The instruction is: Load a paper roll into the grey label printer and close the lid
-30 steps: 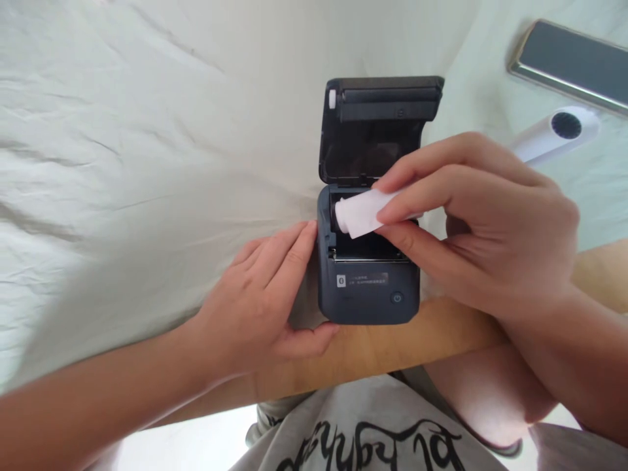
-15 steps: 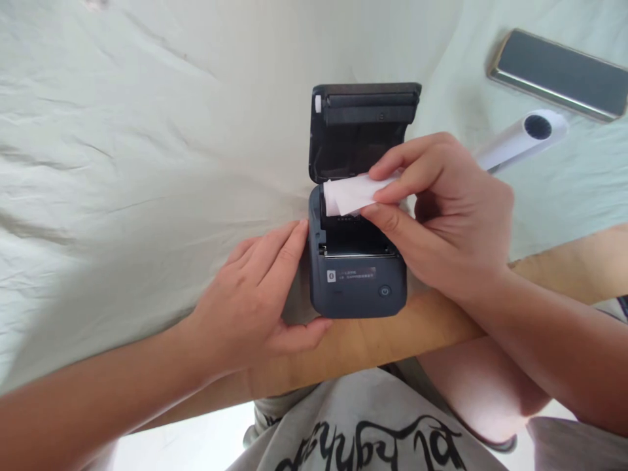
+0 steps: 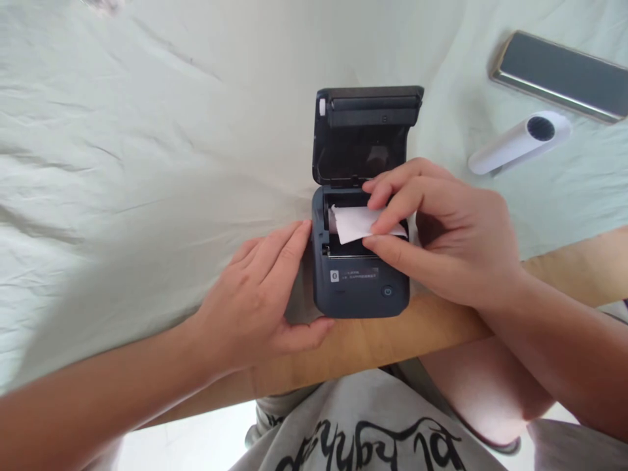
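A small dark blue printer (image 3: pixel 360 297) lies near the table's front edge, its black lid (image 3: pixel 363 147) raised at the back. Inside its compartment is a white paper roll (image 3: pixel 352 224) with a loose end. My right hand (image 3: pixel 441 229) pinches the paper between thumb and fingers. My left hand (image 3: pixel 258 291) rests against the printer's left side, its thumb at the front corner and its fingers stretched out, with nothing grasped.
To the right stands a white cylindrical object (image 3: pixel 510 144) with a dark round end. Behind it lies a dark rectangular device (image 3: pixel 564 75). A pale wrinkled cloth (image 3: pixel 171 131) covers the wooden table (image 3: pixel 363 340).
My right hand has lowered the paper roll from the back of the compartment down into it, toward the front. The left hand has hardly moved.
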A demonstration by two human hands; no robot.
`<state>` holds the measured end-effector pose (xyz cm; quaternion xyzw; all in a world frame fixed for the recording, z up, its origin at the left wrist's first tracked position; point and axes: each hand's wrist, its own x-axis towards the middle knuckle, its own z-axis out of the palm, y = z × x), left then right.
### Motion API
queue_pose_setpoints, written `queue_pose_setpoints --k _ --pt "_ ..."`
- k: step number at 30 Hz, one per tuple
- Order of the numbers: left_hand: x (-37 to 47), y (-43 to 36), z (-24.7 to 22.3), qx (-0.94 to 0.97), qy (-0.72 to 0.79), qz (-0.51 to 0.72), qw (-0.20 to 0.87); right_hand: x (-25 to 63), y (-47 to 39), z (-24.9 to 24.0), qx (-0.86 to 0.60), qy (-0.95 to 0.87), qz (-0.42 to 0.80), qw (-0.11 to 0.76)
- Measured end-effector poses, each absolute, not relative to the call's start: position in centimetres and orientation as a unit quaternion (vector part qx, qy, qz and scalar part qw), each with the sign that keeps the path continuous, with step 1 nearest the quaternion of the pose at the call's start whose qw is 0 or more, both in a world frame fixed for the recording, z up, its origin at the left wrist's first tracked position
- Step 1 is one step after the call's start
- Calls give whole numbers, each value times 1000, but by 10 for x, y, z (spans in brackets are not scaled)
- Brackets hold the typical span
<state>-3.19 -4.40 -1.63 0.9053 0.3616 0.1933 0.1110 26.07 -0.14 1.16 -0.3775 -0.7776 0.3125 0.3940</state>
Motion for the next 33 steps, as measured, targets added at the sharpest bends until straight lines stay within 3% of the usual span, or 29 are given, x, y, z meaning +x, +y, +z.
queue_pose_setpoints --k 13,20,29,33 --pt "-31 -49 -24 893 353 245 134 259 -14 9 -305 -849 208 378" --pt "-34 -48 -25 896 338 247 145 267 -5 14 -422 -779 144 441" --pt "-36 -49 -27 901 329 240 148 266 -3 9 -427 -760 270 408" --pt "-35 -50 -27 900 333 239 145 266 -5 10 -439 -736 273 437"
